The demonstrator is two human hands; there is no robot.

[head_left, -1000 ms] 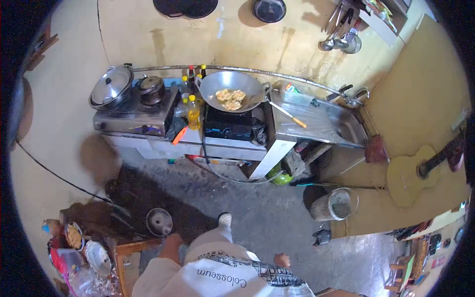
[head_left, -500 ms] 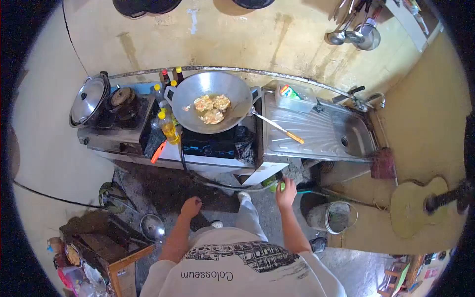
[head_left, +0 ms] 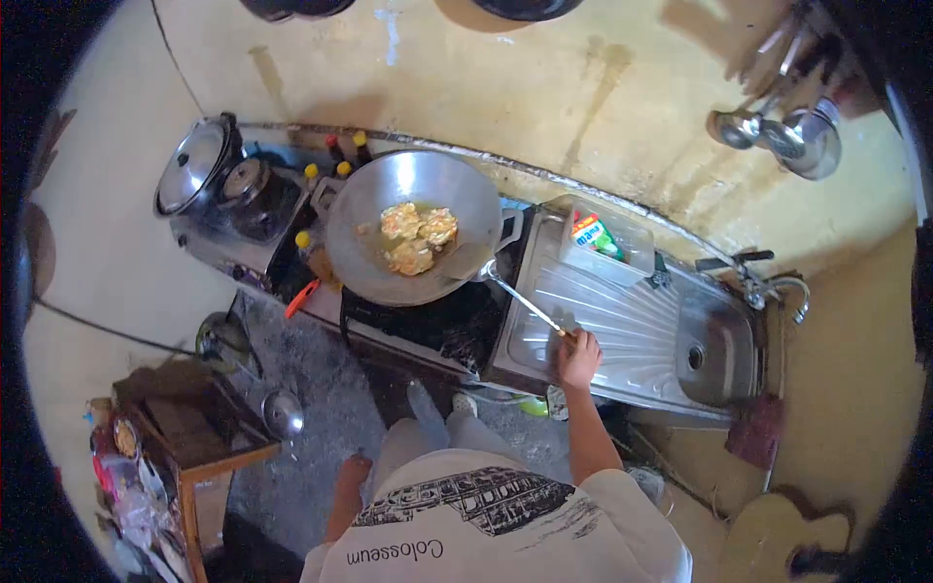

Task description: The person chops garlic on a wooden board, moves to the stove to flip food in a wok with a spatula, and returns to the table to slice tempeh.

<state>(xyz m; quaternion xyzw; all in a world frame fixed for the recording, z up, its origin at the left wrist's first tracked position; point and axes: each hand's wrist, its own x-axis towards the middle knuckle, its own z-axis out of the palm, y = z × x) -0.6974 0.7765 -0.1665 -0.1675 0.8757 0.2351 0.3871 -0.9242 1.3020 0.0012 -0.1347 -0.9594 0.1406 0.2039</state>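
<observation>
My right hand [head_left: 580,360] is closed around the handle end of a spatula [head_left: 530,306], above the sink's drainboard. The spatula crosses the rim of a large wok [head_left: 360,243], its blade resting inside at the right. Several golden fritters [head_left: 411,257] lie together in oil at the bottom of the wok, apart from the blade. My left hand [head_left: 356,470] hangs low beside my left leg, away from the counter. Its fingers are too hard to make out, and nothing shows in it.
A stainless sink [head_left: 714,345] adjoins the stove on the right, with a plastic container [head_left: 632,243] holding a packet at its back. Bottles with yellow caps [head_left: 303,239] and an orange-handled tool [head_left: 301,298] are left of the wok. A lidded pot [head_left: 190,170] stands farther left.
My right hand has risen from below the counter and taken hold of the spatula's handle. My left hand has dropped lower and back. The view has shifted, and I stand nearer the counter.
</observation>
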